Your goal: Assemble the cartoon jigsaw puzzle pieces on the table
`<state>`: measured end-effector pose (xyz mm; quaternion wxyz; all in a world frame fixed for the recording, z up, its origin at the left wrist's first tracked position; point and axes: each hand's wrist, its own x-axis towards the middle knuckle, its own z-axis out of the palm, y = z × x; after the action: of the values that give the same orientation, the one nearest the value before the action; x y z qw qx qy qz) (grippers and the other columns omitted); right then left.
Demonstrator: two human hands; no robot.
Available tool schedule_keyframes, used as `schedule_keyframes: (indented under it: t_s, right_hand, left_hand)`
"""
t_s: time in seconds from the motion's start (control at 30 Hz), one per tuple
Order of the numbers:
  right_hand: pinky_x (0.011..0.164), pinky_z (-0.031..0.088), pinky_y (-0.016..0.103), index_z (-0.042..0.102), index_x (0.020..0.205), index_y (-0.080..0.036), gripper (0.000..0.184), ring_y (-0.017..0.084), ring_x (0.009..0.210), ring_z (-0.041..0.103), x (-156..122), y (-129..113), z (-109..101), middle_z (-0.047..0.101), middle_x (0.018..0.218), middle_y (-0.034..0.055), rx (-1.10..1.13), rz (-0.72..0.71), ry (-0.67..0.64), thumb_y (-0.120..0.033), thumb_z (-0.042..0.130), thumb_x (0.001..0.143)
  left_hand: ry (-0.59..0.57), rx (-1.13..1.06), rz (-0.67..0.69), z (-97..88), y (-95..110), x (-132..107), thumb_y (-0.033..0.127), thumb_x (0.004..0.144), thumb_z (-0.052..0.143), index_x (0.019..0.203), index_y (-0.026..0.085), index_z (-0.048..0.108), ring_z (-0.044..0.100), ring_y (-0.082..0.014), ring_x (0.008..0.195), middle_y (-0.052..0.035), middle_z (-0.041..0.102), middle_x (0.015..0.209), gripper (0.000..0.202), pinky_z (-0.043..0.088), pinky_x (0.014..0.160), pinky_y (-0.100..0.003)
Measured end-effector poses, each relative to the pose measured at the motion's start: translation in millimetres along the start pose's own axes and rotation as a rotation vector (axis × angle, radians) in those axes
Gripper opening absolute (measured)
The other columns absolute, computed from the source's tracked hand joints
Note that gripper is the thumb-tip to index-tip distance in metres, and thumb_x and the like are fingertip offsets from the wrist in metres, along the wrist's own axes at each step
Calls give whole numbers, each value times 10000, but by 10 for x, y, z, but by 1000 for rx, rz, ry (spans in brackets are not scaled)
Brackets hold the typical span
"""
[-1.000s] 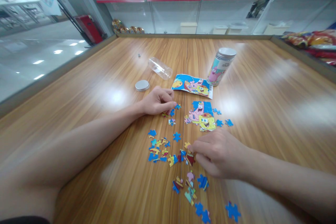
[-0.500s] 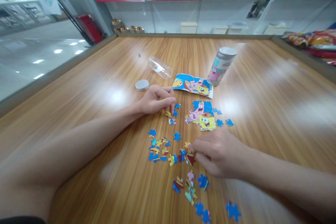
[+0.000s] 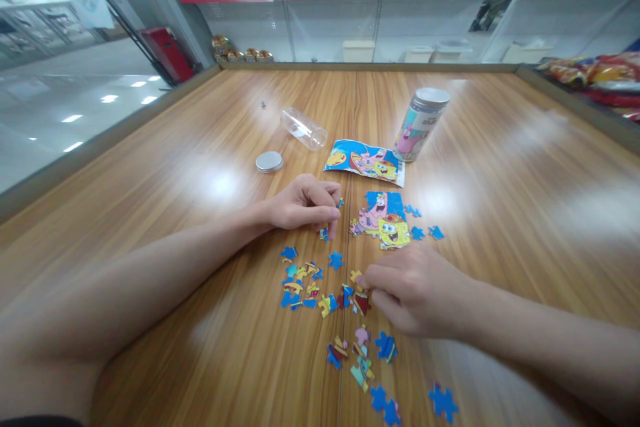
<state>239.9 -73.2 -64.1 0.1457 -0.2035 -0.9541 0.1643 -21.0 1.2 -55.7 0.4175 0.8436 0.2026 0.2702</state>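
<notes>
Puzzle pcs stayed loose: my curled L hand moved over some, R hand touched yellow pc, grips unclear.

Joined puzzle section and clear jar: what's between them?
The printed picture sheet lies between the joined puzzle section and the clear jar, in the head view.

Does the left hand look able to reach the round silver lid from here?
Probably yes: the silver lid lies near the left hand, and nothing visible stands between them.
</notes>
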Motion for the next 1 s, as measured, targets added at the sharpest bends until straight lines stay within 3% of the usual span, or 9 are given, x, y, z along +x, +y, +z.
schedule_keyframes:
  t_s: [0.17,0.33,0.4,0.47,0.53,0.6,0.77,0.9,1.0]
  right_hand:
    - [508,201,307,616,729,-161,165,100,500,368,-9,9,11,580,592,0,-8,-1,-6,-150,470,805]
    - [502,190,309,596,715,-164,144,97,496,339,-16,13,8,556,582,-9,-11,1,-10,-145,475,791]
    - [502,184,312,590,714,-165,137,97,495,338,-19,14,6,548,579,-10,-12,-1,-6,-147,476,788]
    - [505,181,316,580,706,-167,133,97,497,337,-20,16,8,542,579,-11,-21,-2,-3,-148,478,789]
    - [509,183,318,574,702,-169,136,98,499,337,-20,19,12,537,579,-11,-26,-3,-6,-150,477,795]
    - [510,186,318,580,714,-170,139,99,498,337,-16,21,14,541,581,-10,-23,-7,-14,-153,473,801]
    - [514,194,313,587,719,-170,147,100,507,362,-6,25,-3,557,592,-4,-18,-13,-42,-161,476,815]
    - [518,195,313,596,714,-168,153,101,506,372,-7,27,-8,549,582,-5,-12,-6,-40,-165,480,814]
    - [522,208,309,617,735,-165,150,100,505,386,-8,31,-7,563,589,-4,6,3,-42,-164,484,804]
  left_hand:
    - [-229,27,40,127,123,18,436,929,619,605,216,725,469,-159,610,-78,679,610,406,443,632,-338]
    - [6,-299,-79,-5,123,-31,612,934,483,385,186,470,455,-121,415,-102,659,524,695,455,474,-324]
    - [-172,-362,-155,-154,129,-71,637,921,486,377,190,482,406,-97,312,-92,646,491,703,384,351,-289]
    - [-438,-294,-276,-286,166,-93,564,922,566,542,201,681,402,-86,276,-73,680,537,538,349,298,-257]
    - [-575,-237,-385,-360,241,-85,466,890,671,699,221,776,478,-103,303,-38,659,504,328,351,293,-227]
    - [-607,-193,-421,-374,352,-54,379,881,700,739,232,802,500,-105,322,-16,633,468,229,344,302,-214]
    - [-721,64,-535,-288,661,-12,360,961,569,624,218,776,560,-109,408,-36,702,553,420,372,390,-221]
    - [-680,431,-684,-153,743,-56,268,813,712,489,189,684,522,-111,371,-7,619,442,334,284,379,-227]
    - [-687,459,-761,-76,714,-78,219,755,755,470,178,649,563,-118,402,4,618,442,307,307,410,-216]
